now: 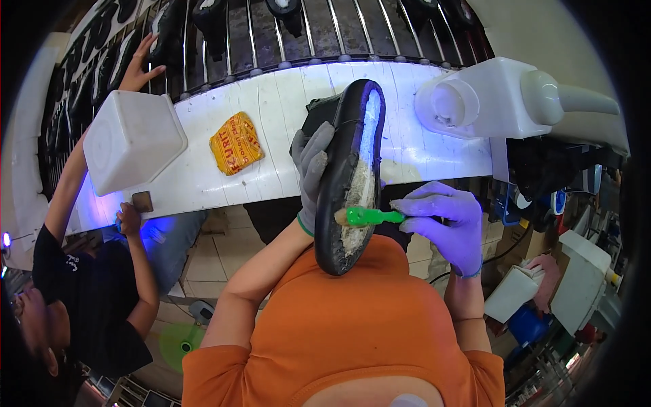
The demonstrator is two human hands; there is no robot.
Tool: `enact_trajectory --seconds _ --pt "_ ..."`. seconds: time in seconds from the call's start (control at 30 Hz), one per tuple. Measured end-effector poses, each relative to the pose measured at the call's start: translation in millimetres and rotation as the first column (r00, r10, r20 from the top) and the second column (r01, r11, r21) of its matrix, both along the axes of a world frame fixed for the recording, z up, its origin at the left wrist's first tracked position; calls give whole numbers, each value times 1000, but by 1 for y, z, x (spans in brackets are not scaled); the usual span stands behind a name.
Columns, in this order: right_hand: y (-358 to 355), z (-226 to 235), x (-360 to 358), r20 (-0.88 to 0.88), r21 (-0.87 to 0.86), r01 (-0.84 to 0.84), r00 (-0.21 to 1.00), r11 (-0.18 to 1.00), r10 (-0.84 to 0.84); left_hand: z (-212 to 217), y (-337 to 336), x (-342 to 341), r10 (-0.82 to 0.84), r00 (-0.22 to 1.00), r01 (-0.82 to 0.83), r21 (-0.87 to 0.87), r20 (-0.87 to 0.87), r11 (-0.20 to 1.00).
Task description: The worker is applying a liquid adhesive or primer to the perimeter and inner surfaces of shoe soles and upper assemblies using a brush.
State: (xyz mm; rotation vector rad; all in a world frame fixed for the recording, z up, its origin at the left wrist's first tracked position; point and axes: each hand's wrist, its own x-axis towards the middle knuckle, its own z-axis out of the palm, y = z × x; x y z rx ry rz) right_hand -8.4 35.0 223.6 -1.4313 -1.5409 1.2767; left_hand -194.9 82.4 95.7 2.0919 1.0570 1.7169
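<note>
My left hand (314,169), in a grey glove, is closed around the left side of a black shoe (329,197). The shoe is held upright with its underside facing me. Along that underside runs a whitish strip at the upper part and a rough beige area lower down. In my gloved right hand (444,220), the fingertips pinch the end of a brush with a green handle (373,216). Its bristles rest against the lower part of the shoe's underside, partly hidden by the handle.
On the white table (271,186) lie a yellow-orange packet (235,143) and, to the right, a white container (498,95). A white plastic box (132,139) stands left, beside a co-worker's arm (68,176). Beyond the table, a metal rack (308,41) carries several black shoes.
</note>
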Motion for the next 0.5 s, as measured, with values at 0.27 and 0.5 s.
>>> enact_trajectory --seconds 0.27,0.5 --pt "5 -15 -3 143 1 141 980 990 -140 -4 2 6 -6 1000 6 -38 -18 999" --pt "21 -39 4 179 -24 264 950 964 -256 -33 -2 9 -25 998 26 -5 65 1000"
